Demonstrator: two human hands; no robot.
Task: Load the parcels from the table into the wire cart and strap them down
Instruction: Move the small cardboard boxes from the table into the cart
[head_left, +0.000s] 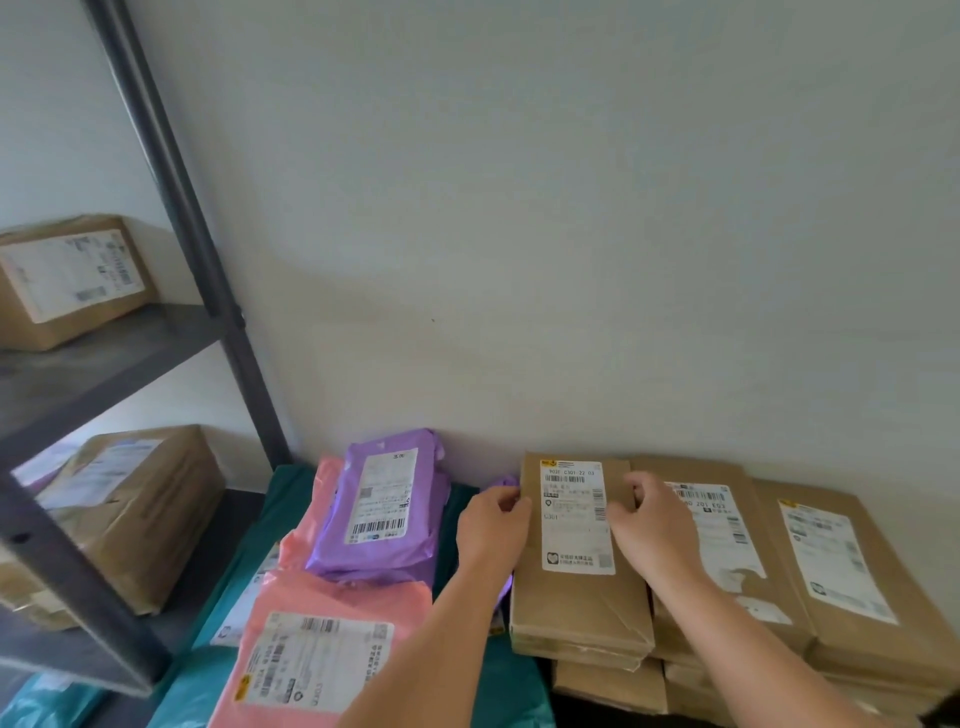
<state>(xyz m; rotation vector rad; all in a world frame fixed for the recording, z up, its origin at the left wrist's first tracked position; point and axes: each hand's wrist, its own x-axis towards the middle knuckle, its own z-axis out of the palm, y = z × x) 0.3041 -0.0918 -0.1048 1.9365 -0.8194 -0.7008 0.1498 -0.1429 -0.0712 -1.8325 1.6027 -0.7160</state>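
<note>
A flat brown cardboard parcel (576, 597) with a white label lies on top of a stack of brown parcels against the wall. My left hand (491, 530) grips its left edge. My right hand (652, 525) grips its right edge, fingers curled over the top. Beside it lie two more brown parcel stacks (727, 545) (852, 587). To the left, a purple mailer bag (384, 509) rests on pink mailer bags (322, 654). No wire cart or strap is in view.
Teal bags (249, 566) lie under the pink ones. A dark metal shelf unit (208, 260) stands at left, holding brown boxes (67, 280) (135, 514) on two levels. A plain wall runs behind the parcels.
</note>
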